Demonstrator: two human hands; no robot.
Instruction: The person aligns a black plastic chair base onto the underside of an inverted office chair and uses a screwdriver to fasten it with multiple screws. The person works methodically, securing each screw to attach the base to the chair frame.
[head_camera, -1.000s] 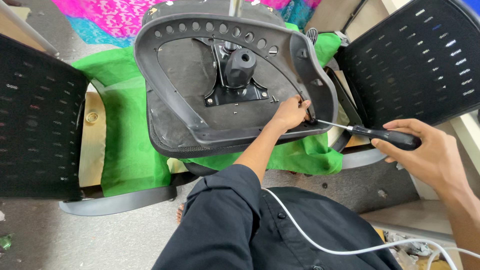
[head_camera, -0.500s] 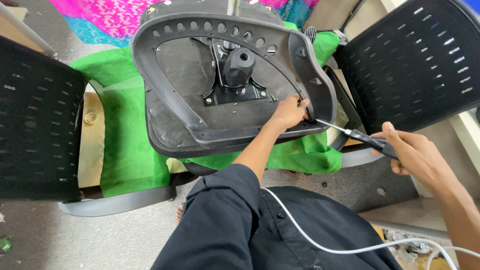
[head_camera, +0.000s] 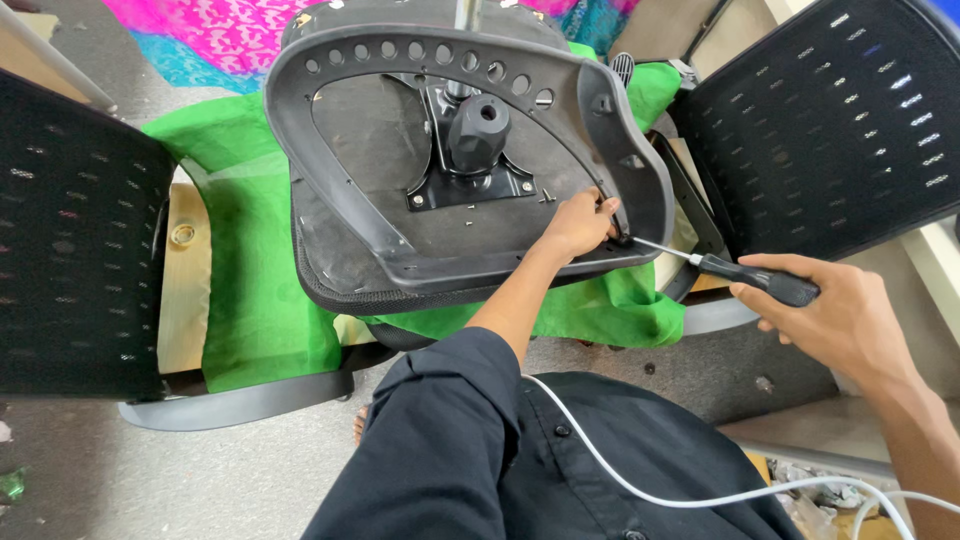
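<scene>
This looks like a furniture assembly workshop or repair corner, set on a bare grey concrete floor (head_camera: 250, 470). An upturned office chair seat (head_camera: 400, 240) lies on a green cloth (head_camera: 250, 290) over a low wooden board (head_camera: 185, 290), with its metal plate and black hub facing up. Black mesh chair backs (head_camera: 70, 260) stand on both sides, and a screwdriver (head_camera: 740, 275) is in use at the seat's rim.
</scene>
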